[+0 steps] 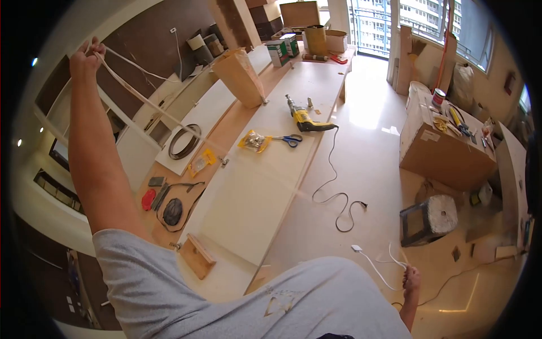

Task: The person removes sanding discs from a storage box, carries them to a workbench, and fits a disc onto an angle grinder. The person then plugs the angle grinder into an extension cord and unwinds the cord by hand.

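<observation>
My left hand (pixel 87 55) is raised high at the upper left, its fingers closed around a white cord (pixel 132 94). One length of this cord runs diagonally down over the table and fades into blur; other pale loops hang beside my forearm. At the lower right, my right hand (pixel 412 278) is closed on a white cable (pixel 377 270). That cable's loose end carries a small white plug-like piece (pixel 356 248), held out above the floor. Whether both hands hold the same cord, I cannot tell.
The long white panel table (pixel 248 198) bears a yellow power drill (pixel 307 120), blue-handled scissors (pixel 292 140), hardware packets (pixel 255 141), a wooden block (pixel 199 257) and a brown paper bag (pixel 240 76). A black power cord (pixel 330 195) trails across the floor. A large cardboard box (pixel 446 152) and stool (pixel 429 220) stand right.
</observation>
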{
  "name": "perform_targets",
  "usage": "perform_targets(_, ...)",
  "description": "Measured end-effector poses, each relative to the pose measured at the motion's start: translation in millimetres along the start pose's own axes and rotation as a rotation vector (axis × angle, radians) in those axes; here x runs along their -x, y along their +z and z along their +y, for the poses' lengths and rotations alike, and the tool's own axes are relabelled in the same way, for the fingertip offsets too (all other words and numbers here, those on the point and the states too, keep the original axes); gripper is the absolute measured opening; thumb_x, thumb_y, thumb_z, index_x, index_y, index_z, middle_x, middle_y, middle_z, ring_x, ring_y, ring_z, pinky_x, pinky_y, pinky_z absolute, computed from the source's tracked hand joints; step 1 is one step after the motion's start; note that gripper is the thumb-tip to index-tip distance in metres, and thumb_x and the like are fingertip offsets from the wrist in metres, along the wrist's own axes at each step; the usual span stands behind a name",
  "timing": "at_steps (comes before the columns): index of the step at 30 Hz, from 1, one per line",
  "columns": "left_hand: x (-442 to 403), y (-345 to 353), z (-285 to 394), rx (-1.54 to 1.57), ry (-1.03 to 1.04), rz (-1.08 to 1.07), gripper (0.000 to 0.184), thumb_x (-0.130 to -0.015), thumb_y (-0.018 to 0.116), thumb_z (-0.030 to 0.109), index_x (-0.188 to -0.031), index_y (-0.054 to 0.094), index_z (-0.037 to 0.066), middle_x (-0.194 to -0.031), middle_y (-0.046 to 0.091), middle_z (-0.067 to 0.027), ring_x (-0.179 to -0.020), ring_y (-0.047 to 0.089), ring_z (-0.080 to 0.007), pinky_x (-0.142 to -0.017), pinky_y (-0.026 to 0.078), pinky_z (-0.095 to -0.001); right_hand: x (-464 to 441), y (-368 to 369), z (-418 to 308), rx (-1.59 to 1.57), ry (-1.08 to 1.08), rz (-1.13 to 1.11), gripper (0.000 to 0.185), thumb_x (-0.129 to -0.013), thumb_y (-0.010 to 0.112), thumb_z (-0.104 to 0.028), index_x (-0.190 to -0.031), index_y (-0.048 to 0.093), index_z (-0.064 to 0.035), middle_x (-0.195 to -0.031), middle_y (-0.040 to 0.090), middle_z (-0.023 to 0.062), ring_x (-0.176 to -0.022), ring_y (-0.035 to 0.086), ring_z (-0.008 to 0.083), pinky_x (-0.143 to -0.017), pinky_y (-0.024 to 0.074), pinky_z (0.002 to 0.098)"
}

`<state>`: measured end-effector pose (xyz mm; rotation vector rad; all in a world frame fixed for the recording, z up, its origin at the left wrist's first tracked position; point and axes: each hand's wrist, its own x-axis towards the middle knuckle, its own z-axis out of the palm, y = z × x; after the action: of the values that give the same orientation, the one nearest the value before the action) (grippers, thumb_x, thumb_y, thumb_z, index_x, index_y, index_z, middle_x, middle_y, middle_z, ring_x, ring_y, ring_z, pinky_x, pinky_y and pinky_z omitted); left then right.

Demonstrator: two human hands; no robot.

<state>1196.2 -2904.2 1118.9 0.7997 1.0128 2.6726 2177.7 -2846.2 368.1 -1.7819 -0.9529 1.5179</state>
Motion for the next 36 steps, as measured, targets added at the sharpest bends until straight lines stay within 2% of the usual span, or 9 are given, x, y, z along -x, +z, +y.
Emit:
perform_targets(3, 9, 66, -47, -0.137, 0.056, -0.17, 0.014, -0.101, 0.045, 0.001, -0.11, 0.05, -0.007, -0.087, 0.054, -0.0134, -0.06, 0.04, -0.0161, -0.059, 0.033, -0.0333, -9, -3, 43, 0.07, 0.065, 0.017, 0.028, -0.097, 0.07, -0.033, -0.083, 0.06, -0.0105, -0.065, 0.051, -0.0024, -0.046, 0.044, 0.0062, -0.041, 0.0329, 0.0232)
perform_targets(6, 43, 154, -98, -0.169, 0.067, -0.274, 0.013, -0.1, 0.045, 0.003, -0.109, 0.051, -0.006, -0.086, 0.055, -0.0125, -0.061, 0.042, -0.0162, -0.059, 0.035, -0.0331, -21, -7, 67, 0.159, 0.076, 0.045, 0.03, -0.097, 0.069, -0.031, -0.081, 0.06, -0.0082, -0.066, 0.053, -0.001, -0.05, 0.045, 0.0076, -0.043, 0.0365, 0.0256)
perform_targets(10, 79, 258, -161, -0.165, 0.041, -0.377, 0.013, -0.1, 0.046, 0.005, -0.107, 0.052, -0.004, -0.086, 0.056, -0.0113, -0.062, 0.044, -0.0163, -0.058, 0.037, -0.0329, -28, -27, 84, 0.102, 0.047, 0.064, 0.031, -0.096, 0.067, -0.033, -0.08, 0.06, -0.0069, -0.066, 0.054, 0.0013, -0.045, 0.045, 0.0089, -0.039, 0.0338, 0.0251)
perform_targets(16, 149, 345, -248, -0.181, -0.058, -0.468, 0.013, -0.099, 0.047, 0.009, -0.106, 0.053, -0.001, -0.085, 0.058, -0.0096, -0.064, 0.048, -0.0165, -0.057, 0.04, -0.0325, -19, -48, 124, 0.019, 0.183, 0.091, 0.032, -0.096, 0.068, -0.033, -0.081, 0.062, -0.0051, -0.066, 0.056, 0.0027, -0.048, 0.047, 0.0094, -0.042, 0.038, 0.0257)
perform_targets(21, 197, 373, -327, -0.202, -0.178, -0.514, 0.012, -0.099, 0.048, 0.011, -0.104, 0.054, 0.002, -0.085, 0.059, -0.0081, -0.065, 0.051, -0.0167, -0.057, 0.042, -0.0322, -9, -61, 143, -0.014, 0.224, 0.037, 0.033, -0.095, 0.069, -0.033, -0.08, 0.064, -0.0049, -0.067, 0.059, 0.0031, -0.051, 0.051, 0.0095, -0.043, 0.0419, 0.0259)
perform_targets(26, 228, 379, -421, -0.242, -0.312, -0.552, 0.012, -0.098, 0.05, 0.014, -0.102, 0.055, 0.004, -0.085, 0.06, -0.0067, -0.066, 0.054, -0.0168, -0.056, 0.045, -0.0319, -29, -93, 127, 0.094, 0.3, 0.091, 0.034, -0.095, 0.066, -0.034, -0.076, 0.063, -0.0063, -0.065, 0.058, 0.0031, -0.051, 0.052, 0.0113, -0.043, 0.0407, 0.0282)
perform_targets(31, 228, 373, -591, -0.33, -0.564, -0.614, 0.012, -0.098, 0.051, 0.017, -0.101, 0.057, 0.007, -0.084, 0.062, -0.0052, -0.067, 0.057, -0.017, -0.056, 0.047, -0.0316, -61, -138, 122, -0.047, 0.307, 0.311, 0.031, -0.1, 0.061, -0.035, -0.081, 0.058, -0.0105, -0.065, 0.055, 0.001, -0.045, 0.045, 0.0101, -0.039, 0.0355, 0.0267)
perform_targets(35, 235, 359, -766, -0.414, -0.799, -0.664, 0.012, -0.097, 0.051, 0.019, -0.099, 0.058, 0.009, -0.084, 0.063, -0.0041, -0.068, 0.059, -0.0171, -0.055, 0.049, -0.0314, -51, -150, 9, -0.267, 0.293, 0.448, 0.035, -0.1, 0.063, -0.038, -0.08, 0.059, -0.0092, -0.066, 0.056, 0.0002, -0.046, 0.044, 0.008, -0.039, 0.0337, 0.0258)
perform_targets(36, 240, 352, -812, -0.437, -0.856, -0.669, 0.012, -0.097, 0.052, 0.02, -0.099, 0.058, 0.009, -0.084, 0.063, -0.0038, -0.068, 0.06, -0.0172, -0.055, 0.049, -0.0313, -53, -152, -12, -0.226, 0.262, 0.513, 0.035, -0.099, 0.064, -0.038, -0.08, 0.059, -0.0092, -0.065, 0.056, -0.0001, -0.046, 0.043, 0.0079, -0.04, 0.0335, 0.0256)
